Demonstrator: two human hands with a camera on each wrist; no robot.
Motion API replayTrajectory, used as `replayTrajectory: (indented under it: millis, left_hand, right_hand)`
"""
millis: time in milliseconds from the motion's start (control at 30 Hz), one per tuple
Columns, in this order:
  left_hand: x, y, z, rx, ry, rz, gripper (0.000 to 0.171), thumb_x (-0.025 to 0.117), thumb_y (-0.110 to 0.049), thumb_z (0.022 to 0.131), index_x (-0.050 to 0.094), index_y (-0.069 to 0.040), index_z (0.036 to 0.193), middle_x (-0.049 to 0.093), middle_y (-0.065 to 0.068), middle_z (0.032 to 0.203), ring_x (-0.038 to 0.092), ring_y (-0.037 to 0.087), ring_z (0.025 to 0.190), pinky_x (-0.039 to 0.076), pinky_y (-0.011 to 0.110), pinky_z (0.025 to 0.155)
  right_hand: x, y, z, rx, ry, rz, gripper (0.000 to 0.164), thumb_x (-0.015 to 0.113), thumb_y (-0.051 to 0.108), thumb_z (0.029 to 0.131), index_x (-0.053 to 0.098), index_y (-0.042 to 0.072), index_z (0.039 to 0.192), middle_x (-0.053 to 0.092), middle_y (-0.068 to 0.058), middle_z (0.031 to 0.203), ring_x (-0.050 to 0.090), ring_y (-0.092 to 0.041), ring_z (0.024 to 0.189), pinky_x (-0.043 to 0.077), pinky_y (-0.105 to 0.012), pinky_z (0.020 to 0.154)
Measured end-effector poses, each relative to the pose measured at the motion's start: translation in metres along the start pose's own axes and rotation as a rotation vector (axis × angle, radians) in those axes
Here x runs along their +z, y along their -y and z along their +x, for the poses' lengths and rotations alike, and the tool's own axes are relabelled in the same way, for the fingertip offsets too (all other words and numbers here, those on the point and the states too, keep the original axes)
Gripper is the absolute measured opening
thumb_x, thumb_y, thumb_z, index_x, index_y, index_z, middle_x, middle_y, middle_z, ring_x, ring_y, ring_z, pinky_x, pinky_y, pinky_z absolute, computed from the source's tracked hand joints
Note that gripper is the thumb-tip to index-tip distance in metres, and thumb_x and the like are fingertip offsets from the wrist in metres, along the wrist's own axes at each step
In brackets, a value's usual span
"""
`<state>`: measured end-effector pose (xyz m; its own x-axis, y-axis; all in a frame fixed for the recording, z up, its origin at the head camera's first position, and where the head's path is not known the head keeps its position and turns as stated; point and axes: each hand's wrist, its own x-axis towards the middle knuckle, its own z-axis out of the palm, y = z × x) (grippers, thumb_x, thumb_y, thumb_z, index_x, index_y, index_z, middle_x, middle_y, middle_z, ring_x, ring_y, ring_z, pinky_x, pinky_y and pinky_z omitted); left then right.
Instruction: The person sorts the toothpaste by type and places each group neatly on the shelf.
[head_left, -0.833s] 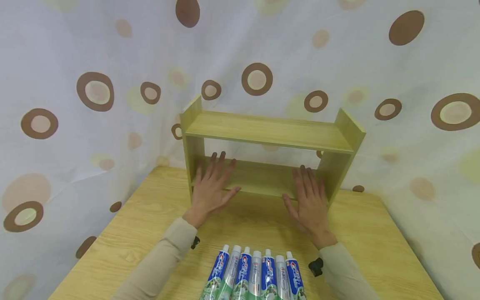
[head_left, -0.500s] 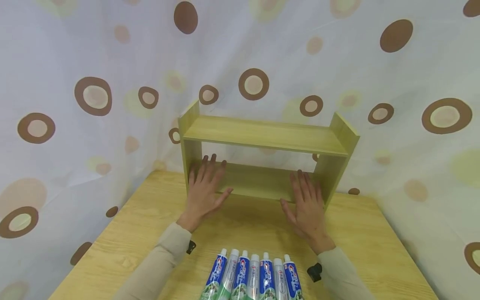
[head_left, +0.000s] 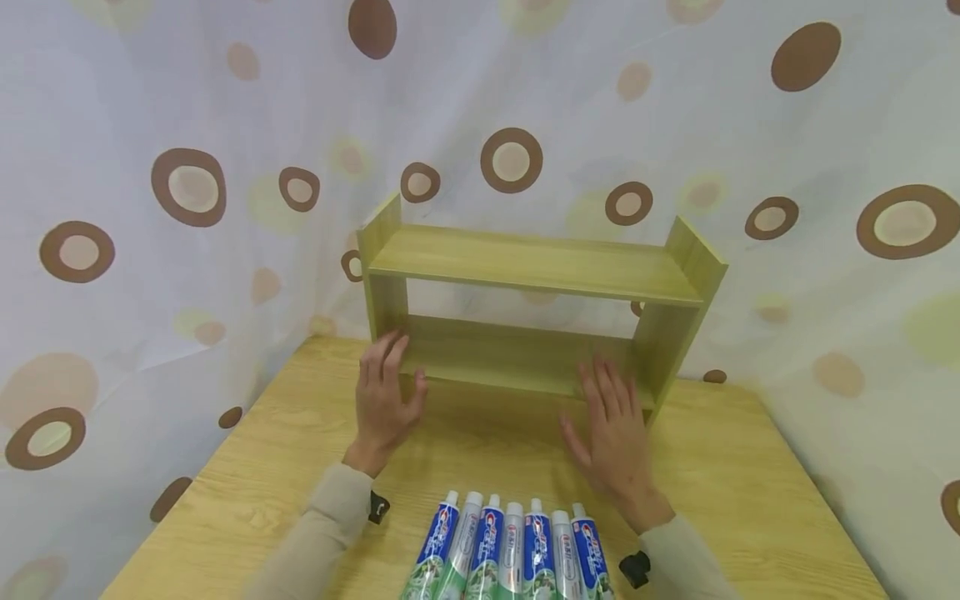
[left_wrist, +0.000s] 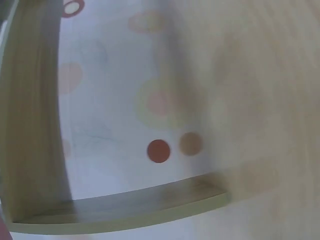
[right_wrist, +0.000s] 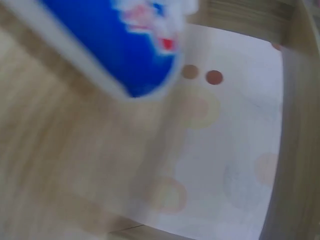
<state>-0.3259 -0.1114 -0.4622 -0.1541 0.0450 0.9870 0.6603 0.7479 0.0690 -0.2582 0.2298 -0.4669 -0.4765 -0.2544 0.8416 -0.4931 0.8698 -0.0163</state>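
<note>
Near table's (head_left: 247,467) back edge, head view: two-tier wooden shelf (head_left: 532,267), probably light, stiff, smooth; side panels (head_left: 671,333) suit your hold. Your left hand (head_left: 382,408), fingers bent, and right hand (head_left: 618,437), fingers spread, grip nothing; contact unclear. Toothpaste tubes (head_left: 512,550) lie nearer you. Left wrist: shelf framing spotted wall covering (left_wrist: 110,125). Right wrist: blurred blue tube (right_wrist: 120,50), wood-grain surface.

Beige sleeves (head_left: 324,518), plain cuffs (head_left: 664,537), black wrist cameras (head_left: 636,569) (one each)

You are in a makeshift booth, with creased, spotted cloth (head_left: 450,92) around a wood-grain table (head_left: 247,475), its wider setting unclear.
</note>
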Motion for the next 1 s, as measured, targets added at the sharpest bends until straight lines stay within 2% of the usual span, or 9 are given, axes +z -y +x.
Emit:
replayTrajectory:
  millis: [233,400,533,667,767,833,900,967,1000]
  left_hand:
    - [-0.003,-0.002,-0.02,-0.111,-0.034,-0.038,0.053,0.058,-0.006,0.09,0.055,0.01,0.14,0.057,0.032,0.142,0.053,0.049,0.13,0.048,0.056,0.107]
    - [-0.007,-0.002,-0.029,-0.307,-0.019,-0.066,0.055,0.053,0.004,0.097,0.046,0.007,0.151,0.054,0.032,0.146,0.054,0.045,0.129,0.052,0.049,0.099]
    - [-0.009,-0.002,-0.033,-0.448,0.047,-0.091,0.052,0.053,0.002,0.105,0.042,0.006,0.156,0.058,0.031,0.138,0.061,0.041,0.118,0.058,0.047,0.085]
    - [-0.012,-0.002,-0.038,-0.485,0.089,-0.058,0.044,0.056,0.001,0.107,0.051,0.007,0.151,0.066,0.029,0.127,0.068,0.039,0.104,0.063,0.051,0.074]
    - [-0.013,0.001,-0.042,-0.48,0.1,-0.04,0.041,0.057,0.001,0.107,0.056,0.007,0.147,0.069,0.027,0.123,0.072,0.039,0.097,0.065,0.051,0.069]
    - [-0.013,0.003,-0.043,-0.471,0.097,-0.037,0.039,0.058,0.001,0.106,0.057,0.007,0.145,0.07,0.027,0.121,0.075,0.039,0.094,0.066,0.05,0.067]
    - [-0.014,0.004,-0.043,-0.463,0.095,-0.038,0.039,0.058,0.001,0.106,0.058,0.006,0.145,0.071,0.027,0.119,0.076,0.04,0.091,0.067,0.05,0.065]
    - [-0.014,0.006,-0.043,-0.453,0.086,-0.038,0.039,0.059,0.002,0.105,0.058,0.006,0.145,0.072,0.027,0.118,0.077,0.041,0.09,0.067,0.05,0.063]
    - [-0.014,0.006,-0.043,-0.45,0.083,-0.039,0.039,0.059,0.002,0.105,0.059,0.006,0.144,0.072,0.027,0.117,0.078,0.041,0.089,0.067,0.05,0.062]
  right_hand:
    - [-0.003,0.005,-0.019,-0.003,0.026,0.023,0.071,0.04,0.052,0.114,0.047,0.0,0.162,0.05,-0.028,0.164,0.045,-0.049,0.153,0.037,-0.075,0.123]
    - [-0.01,0.01,-0.03,-0.002,0.033,0.026,0.07,0.037,0.052,0.115,0.048,0.0,0.161,0.049,-0.029,0.164,0.045,-0.048,0.154,0.034,-0.069,0.13]
    - [-0.018,0.013,-0.037,-0.007,0.034,0.043,0.068,0.039,0.049,0.115,0.048,-0.001,0.16,0.048,-0.03,0.165,0.043,-0.046,0.156,0.022,-0.054,0.14]
    - [-0.028,0.019,-0.046,0.016,0.068,0.057,0.07,0.037,0.051,0.115,0.049,-0.002,0.16,0.045,-0.029,0.168,0.042,-0.045,0.157,0.009,-0.037,0.143]
    - [-0.036,0.025,-0.055,0.041,0.11,0.066,0.068,0.039,0.05,0.115,0.05,-0.001,0.16,0.043,-0.027,0.17,0.045,-0.046,0.153,0.009,-0.029,0.141]
    - [-0.041,0.031,-0.061,0.07,0.145,0.076,0.063,0.05,0.043,0.111,0.052,0.0,0.158,0.046,-0.026,0.169,0.05,-0.047,0.148,0.025,-0.038,0.139]
    - [-0.047,0.038,-0.066,0.11,0.191,0.085,0.061,0.062,0.033,0.105,0.054,0.001,0.157,0.053,-0.025,0.162,0.057,-0.045,0.141,0.045,-0.047,0.128]
    - [-0.052,0.047,-0.071,0.173,0.256,0.08,0.061,0.073,0.025,0.098,0.058,0.004,0.154,0.063,-0.022,0.149,0.066,-0.04,0.128,0.061,-0.052,0.107]
    - [-0.055,0.052,-0.074,0.214,0.302,0.08,0.062,0.076,0.023,0.096,0.059,0.005,0.152,0.068,-0.019,0.14,0.07,-0.035,0.117,0.065,-0.051,0.092]
